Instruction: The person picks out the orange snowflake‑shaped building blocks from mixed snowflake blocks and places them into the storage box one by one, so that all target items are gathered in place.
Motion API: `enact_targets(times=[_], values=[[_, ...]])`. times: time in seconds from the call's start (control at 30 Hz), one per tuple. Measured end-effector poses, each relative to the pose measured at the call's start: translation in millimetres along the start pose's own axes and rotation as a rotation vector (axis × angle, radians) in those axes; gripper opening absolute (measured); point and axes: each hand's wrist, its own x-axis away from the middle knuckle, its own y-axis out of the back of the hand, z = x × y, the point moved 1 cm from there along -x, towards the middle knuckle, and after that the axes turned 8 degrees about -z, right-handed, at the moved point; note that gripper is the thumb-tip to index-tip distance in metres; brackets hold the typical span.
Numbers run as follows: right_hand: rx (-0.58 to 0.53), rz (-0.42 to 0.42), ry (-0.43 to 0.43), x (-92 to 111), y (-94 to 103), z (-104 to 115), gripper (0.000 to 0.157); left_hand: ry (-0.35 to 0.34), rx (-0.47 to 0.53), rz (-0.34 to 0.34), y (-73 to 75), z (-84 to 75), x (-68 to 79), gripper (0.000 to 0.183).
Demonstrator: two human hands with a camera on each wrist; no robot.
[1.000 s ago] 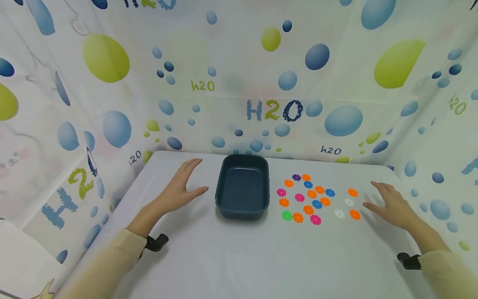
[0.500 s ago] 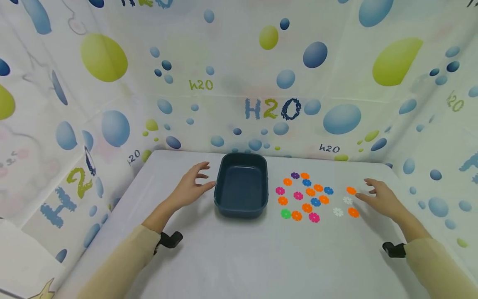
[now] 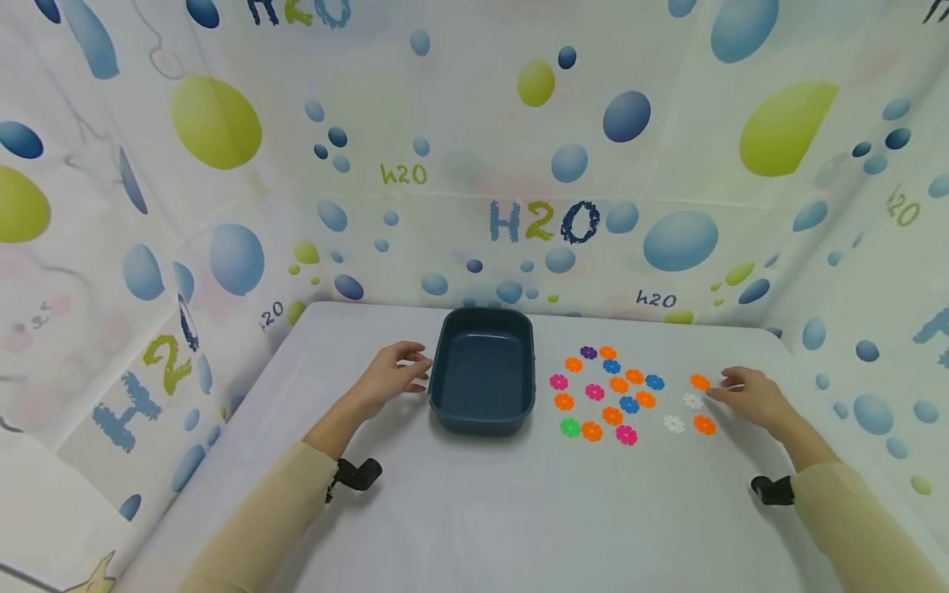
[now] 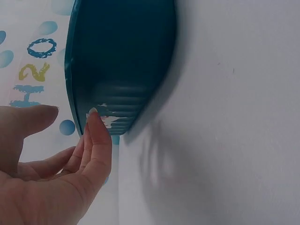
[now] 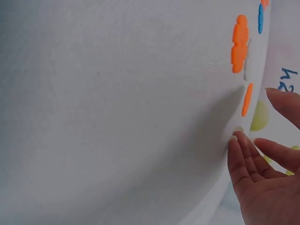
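Hands [image 3: 389, 380] [image 3: 750, 399] loosely bent, empty — a dark tray [image 3: 480, 425] stands between the left and flower discs [image 3: 619, 385], printed sheet [image 3: 474, 91] behind.

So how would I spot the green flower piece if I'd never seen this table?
On the white table, find the dark blue tray, then look right of its near end. The green flower piece lies there, at the near-left corner of the scattered flower pieces, just left of an orange one. Among them, it alone is green.

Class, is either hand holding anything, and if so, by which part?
Nothing is held: the left hand is beside the dark tub, the right hand near an orange disc, both loosely open.
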Motion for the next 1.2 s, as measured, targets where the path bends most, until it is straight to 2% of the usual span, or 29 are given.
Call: enact_targets(times=[0.17, 0.63, 0.93, 1.2], values=[[-0.023, 0.006, -0.045, -5, -4.0, -3, 0.070, 0.008, 0.023, 0.010, -6.0, -1.8, 2.3, 0.049], [-0.041, 0.038, -0.170, -21, -11.2, 1, 0.057, 0.021, -0.001, 0.004, -12.8, -1.9, -2.5, 0.042], [-0.064, 0.022, -0.210, -26, -12.3, 3, 0.054, 0.017, 0.021, -0.013, -12.4, -3.8, -4.9, 0.040], [-0.072, 0.015, -0.205, -24, -11.4, 6, 0.053, 0.022, 0.031, -0.017, -13.7, -6.6, -3.4, 0.039]])
